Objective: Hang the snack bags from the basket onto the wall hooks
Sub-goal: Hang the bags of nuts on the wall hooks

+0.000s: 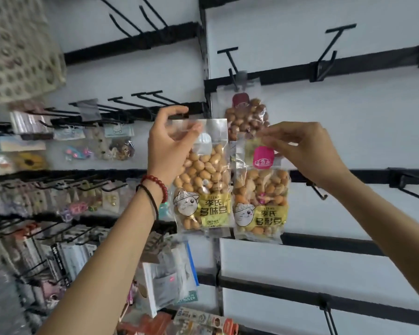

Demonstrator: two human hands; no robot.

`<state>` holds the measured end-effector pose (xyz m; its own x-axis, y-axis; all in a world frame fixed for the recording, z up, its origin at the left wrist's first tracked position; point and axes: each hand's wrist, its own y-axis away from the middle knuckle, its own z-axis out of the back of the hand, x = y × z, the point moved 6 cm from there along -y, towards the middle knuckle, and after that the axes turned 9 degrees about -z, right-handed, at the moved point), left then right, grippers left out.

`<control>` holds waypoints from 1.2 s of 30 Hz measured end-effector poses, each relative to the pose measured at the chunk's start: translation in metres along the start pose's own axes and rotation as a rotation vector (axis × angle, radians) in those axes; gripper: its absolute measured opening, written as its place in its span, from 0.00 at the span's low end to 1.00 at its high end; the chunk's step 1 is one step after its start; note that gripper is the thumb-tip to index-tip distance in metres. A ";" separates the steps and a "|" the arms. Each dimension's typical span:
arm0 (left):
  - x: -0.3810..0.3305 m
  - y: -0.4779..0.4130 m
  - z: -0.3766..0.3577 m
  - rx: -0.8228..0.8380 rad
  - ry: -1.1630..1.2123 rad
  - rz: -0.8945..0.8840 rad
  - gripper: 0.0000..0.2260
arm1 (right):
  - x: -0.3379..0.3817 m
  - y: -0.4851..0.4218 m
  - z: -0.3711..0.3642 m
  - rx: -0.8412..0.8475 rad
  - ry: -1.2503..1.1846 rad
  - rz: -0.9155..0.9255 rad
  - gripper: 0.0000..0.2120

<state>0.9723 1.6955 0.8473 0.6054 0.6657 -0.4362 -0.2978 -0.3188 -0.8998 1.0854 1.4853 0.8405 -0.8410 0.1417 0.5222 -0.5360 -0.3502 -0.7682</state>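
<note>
Our left hand (169, 146) grips the yellow bag (203, 172), our right hand (302, 148) pinches the mixed bag (261, 189). We should ease its hole over an empty hook (330, 45).

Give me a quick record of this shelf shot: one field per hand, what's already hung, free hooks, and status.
left: left hand grips the top of the yellow bean bag
right: right hand pinches the top of the pink-tagged bag
hung: brown nut bag hangs on the T-bar hook, above both held bags
free: empty hook to its right
status: neither held bag is on a hook yet
</note>
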 end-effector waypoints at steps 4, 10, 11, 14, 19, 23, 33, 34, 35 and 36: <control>0.000 -0.029 -0.016 -0.002 0.027 0.026 0.15 | 0.003 -0.022 0.006 -0.052 0.016 0.025 0.08; -0.006 -0.069 -0.038 -0.017 0.087 0.011 0.10 | 0.015 -0.048 0.026 -0.124 0.067 0.068 0.09; -0.008 -0.074 -0.041 -0.019 0.088 0.007 0.10 | 0.016 -0.050 0.030 -0.135 0.084 0.073 0.09; -0.013 -0.086 -0.049 -0.021 0.098 -0.001 0.12 | 0.018 -0.056 0.039 -0.169 0.149 0.097 0.08; -0.020 -0.093 -0.059 -0.026 0.082 -0.047 0.16 | 0.018 -0.059 0.047 -0.199 0.187 0.138 0.08; -0.026 -0.092 -0.063 -0.064 0.021 -0.085 0.16 | 0.016 -0.061 0.046 -0.200 0.190 0.145 0.08; -0.013 -0.085 -0.062 -0.159 0.113 0.070 0.09 | 0.015 -0.055 0.042 -0.175 0.164 0.125 0.09; -0.012 -0.085 -0.062 -0.155 0.120 0.075 0.08 | 0.015 -0.054 0.043 -0.176 0.156 0.120 0.09; -0.010 -0.084 -0.062 -0.152 0.130 0.077 0.07 | 0.015 -0.054 0.043 -0.175 0.147 0.114 0.09; -0.009 -0.084 -0.062 -0.151 0.140 0.078 0.06 | 0.015 -0.054 0.044 -0.173 0.139 0.108 0.09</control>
<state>1.0381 1.6743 0.9262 0.6843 0.5385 -0.4916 -0.2402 -0.4701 -0.8493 1.1052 1.4655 0.9057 -0.8899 0.2420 0.3867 -0.4369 -0.2081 -0.8751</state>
